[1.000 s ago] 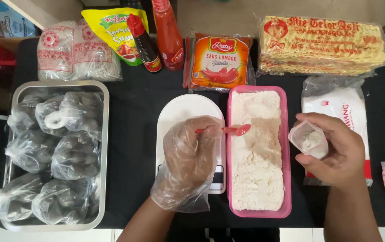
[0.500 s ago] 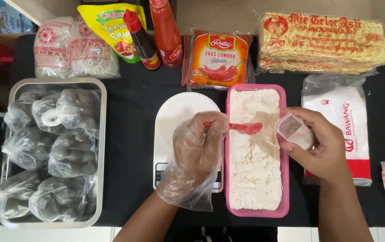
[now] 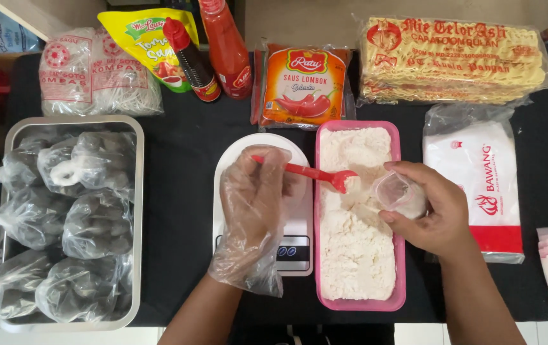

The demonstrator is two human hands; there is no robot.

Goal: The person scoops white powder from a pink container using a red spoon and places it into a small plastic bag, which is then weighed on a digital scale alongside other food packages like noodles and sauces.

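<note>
The left hand (image 3: pixel 255 198), covered in a loose clear plastic glove, is clenched around the handle of a red plastic spoon (image 3: pixel 315 174) above a white digital kitchen scale (image 3: pixel 290 246); the spoon's bowl carries a little white flour and reaches over the pink rectangular plastic tray of white flour (image 3: pixel 357 300), right at the mouth of a small clear plastic bag (image 3: pixel 394 191). The bare right hand (image 3: pixel 430 214) is grasping that bag, holding its opening tilted toward the spoon above the tray's right rim. All of this sits on a bench covered in black cloth (image 3: pixel 184 160). To the left stands a metal tray filled with knotted clear bags of dark contents (image 3: pixel 73 217). Along the far edge lie packs of white vermicelli (image 3: pixel 95 73), a yellow sauce pouch (image 3: pixel 143 41), two red-capped sauce bottles (image 3: pixel 226 45), an orange chilli sauce sachet pack (image 3: pixel 303 83) and a wide pack of dry yellow noodles (image 3: pixel 453 61). Just right of the tray lies a white pack of plastic bags (image 3: pixel 485 185).
</note>
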